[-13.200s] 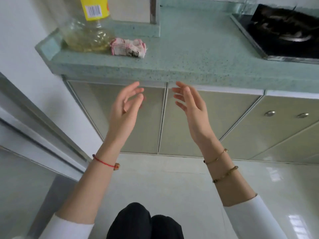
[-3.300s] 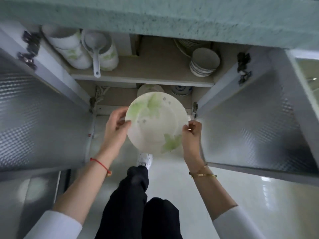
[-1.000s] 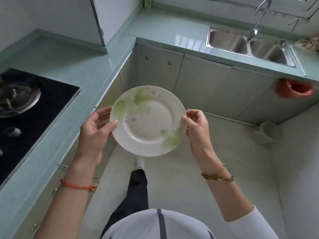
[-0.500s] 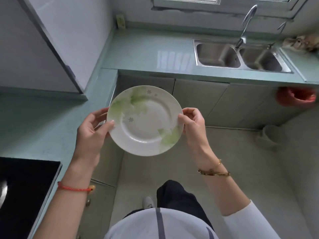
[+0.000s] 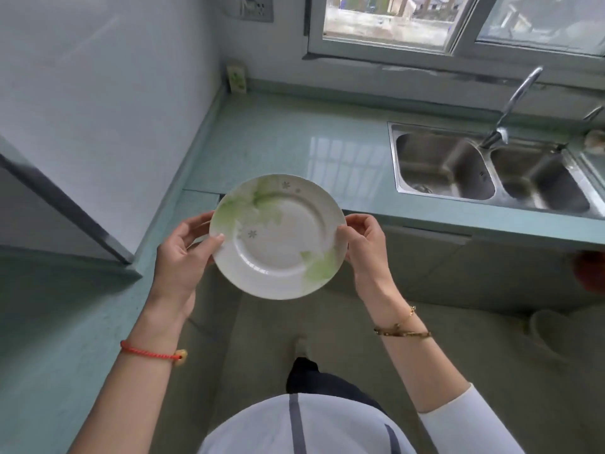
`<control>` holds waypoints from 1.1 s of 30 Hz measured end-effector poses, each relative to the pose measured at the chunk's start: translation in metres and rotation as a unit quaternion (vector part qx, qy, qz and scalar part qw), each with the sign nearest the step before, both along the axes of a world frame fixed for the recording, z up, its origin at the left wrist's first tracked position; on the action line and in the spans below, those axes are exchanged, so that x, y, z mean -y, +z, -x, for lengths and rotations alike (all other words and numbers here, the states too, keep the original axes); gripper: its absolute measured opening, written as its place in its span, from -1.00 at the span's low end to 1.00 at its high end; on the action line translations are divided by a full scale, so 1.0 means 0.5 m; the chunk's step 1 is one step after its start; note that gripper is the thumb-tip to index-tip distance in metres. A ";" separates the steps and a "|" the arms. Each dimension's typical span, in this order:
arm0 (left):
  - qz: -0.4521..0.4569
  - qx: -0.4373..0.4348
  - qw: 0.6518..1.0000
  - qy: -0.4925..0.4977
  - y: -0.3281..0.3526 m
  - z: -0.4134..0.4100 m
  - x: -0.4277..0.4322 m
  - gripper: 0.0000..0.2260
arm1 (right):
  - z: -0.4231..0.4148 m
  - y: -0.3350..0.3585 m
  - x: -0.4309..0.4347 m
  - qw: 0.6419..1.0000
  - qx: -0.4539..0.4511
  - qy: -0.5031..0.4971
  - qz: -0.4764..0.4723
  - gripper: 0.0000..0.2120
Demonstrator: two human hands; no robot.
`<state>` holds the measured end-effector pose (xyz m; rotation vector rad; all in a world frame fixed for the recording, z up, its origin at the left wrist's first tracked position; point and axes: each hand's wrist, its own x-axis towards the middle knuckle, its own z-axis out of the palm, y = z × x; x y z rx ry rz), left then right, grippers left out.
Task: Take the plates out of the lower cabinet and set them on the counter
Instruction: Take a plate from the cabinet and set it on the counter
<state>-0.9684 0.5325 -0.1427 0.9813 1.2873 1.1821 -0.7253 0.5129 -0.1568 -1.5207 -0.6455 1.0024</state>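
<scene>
A white plate (image 5: 278, 237) with green leaf prints and small grey flowers is held face up in the air, level with the front edge of the green counter (image 5: 288, 142). My left hand (image 5: 183, 253) grips its left rim, thumb on top. On the opposite rim, my right hand (image 5: 363, 244) pinches with its fingertips. The plate's far edge overlaps the counter corner; its near part hangs over the floor. The lower cabinet it came from is out of view.
A steel double sink (image 5: 484, 172) with a tap (image 5: 510, 106) lies in the counter to the right. A white wall panel (image 5: 98, 109) stands at the left, a window (image 5: 442, 21) behind the counter. A red object (image 5: 589, 270) hangs below the sink counter.
The view has swung and moved closer to the sink-side counter; the stove has left the frame. Both hands still hold the plate, now at the counter's front edge.
</scene>
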 end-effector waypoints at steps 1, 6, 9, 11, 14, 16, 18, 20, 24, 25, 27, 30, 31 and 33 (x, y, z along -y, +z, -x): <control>-0.001 -0.002 1.000 0.006 0.002 -0.011 -0.040 -0.72 | -0.012 0.002 -0.047 1.000 0.001 0.007 0.001 -0.88; -0.004 -0.009 0.999 0.038 0.005 -0.065 -0.237 -0.70 | -0.064 0.005 -0.272 0.999 0.020 0.046 0.006 -0.88; 0.007 -0.037 0.998 0.059 -0.004 -0.084 -0.349 -0.68 | -0.081 0.004 -0.395 0.997 0.043 0.064 0.014 -0.86; 0.014 -0.052 0.996 0.065 -0.011 -0.091 -0.422 -0.68 | -0.086 -0.002 -0.472 0.996 0.046 0.073 0.025 -0.85; 0.013 -0.063 0.996 0.065 -0.027 -0.096 -0.532 -0.68 | -0.089 -0.016 -0.582 0.995 0.040 0.075 0.043 -0.83; 0.010 -0.068 0.996 0.061 -0.040 -0.099 -0.610 -0.67 | -0.091 -0.031 -0.659 0.995 0.043 0.073 0.054 -0.80; 0.008 -0.076 0.996 0.055 -0.052 -0.104 -0.687 -0.64 | -0.093 -0.047 -0.737 0.995 0.044 0.061 0.059 -0.80; 0.006 -0.086 0.995 0.049 -0.064 -0.109 -0.760 -0.61 | -0.094 -0.061 -0.811 0.996 0.050 0.043 0.057 -0.83; 0.014 -0.119 0.992 0.038 -0.090 -0.122 -0.909 -0.53 | -0.094 -0.093 -0.960 0.994 0.081 0.005 0.073 -0.90; 0.016 -0.123 0.992 0.037 -0.099 -0.124 -0.947 -0.52 | -0.094 -0.101 -0.997 0.993 0.087 -0.002 0.079 -0.92; 0.025 -0.134 0.990 0.029 -0.116 -0.126 -1.020 -0.50 | -0.092 -0.120 -1.069 0.991 0.098 -0.016 0.094 -0.94; 0.040 -0.148 0.988 0.020 -0.152 -0.125 -1.126 -0.48 | -0.087 -0.151 -1.167 0.986 0.117 -0.023 0.117 -0.86; 0.043 -0.155 0.987 0.019 -0.163 -0.124 -1.151 -0.47 | -0.085 -0.159 -1.190 0.985 0.121 -0.024 0.124 -0.86; 0.050 -0.167 0.984 0.019 -0.190 -0.122 -1.206 -0.47 | -0.081 -0.179 -1.240 0.981 0.132 -0.019 0.138 -0.89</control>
